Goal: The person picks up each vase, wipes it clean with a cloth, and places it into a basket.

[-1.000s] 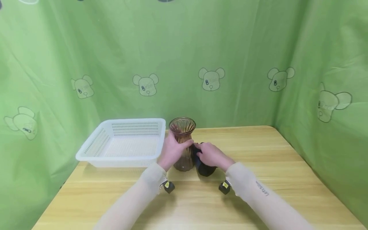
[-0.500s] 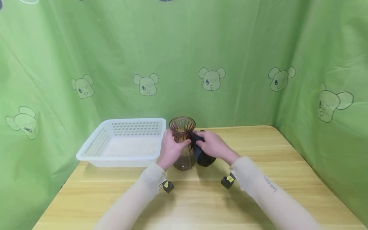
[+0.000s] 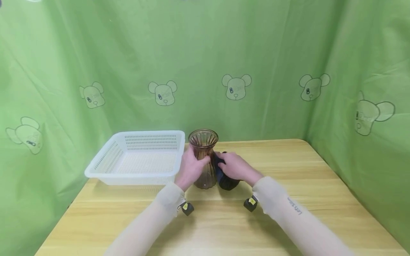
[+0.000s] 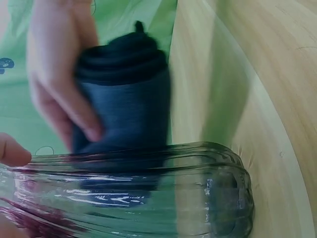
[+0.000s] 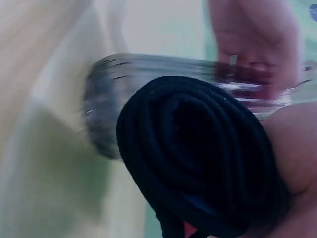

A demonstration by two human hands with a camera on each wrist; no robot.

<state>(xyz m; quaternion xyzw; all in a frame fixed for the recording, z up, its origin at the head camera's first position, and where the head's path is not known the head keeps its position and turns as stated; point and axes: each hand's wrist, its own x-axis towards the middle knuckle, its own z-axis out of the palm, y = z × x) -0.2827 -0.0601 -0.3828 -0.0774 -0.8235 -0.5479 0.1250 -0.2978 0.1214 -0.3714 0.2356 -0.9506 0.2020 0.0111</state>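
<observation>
A ribbed, brownish glass vase [image 3: 209, 175] stands upright on the table, its flared rim upward. My left hand [image 3: 191, 168] grips the vase's narrow neck from the left, thumb across the front. On the other side, my right hand [image 3: 236, 167] holds a rolled dark navy cloth [image 3: 228, 183] against the glass. In the left wrist view the cloth [image 4: 126, 106] lies along the vase wall [image 4: 208, 183], the right hand's fingers [image 4: 74, 101] curled round it. Its coiled end [image 5: 193, 148] fills the middle of the right wrist view and covers part of the vase.
A white perforated plastic basket [image 3: 132, 175] sits left of the vase, close to the left hand. The wooden table [image 3: 208, 227] reaches back to a green curtain [image 3: 205, 46] with bear heads printed on it, which also hangs at both sides.
My right hand slid the cloth up along the vase's right side, then partway back down. My left hand keeps its grip and the vase stays in place.
</observation>
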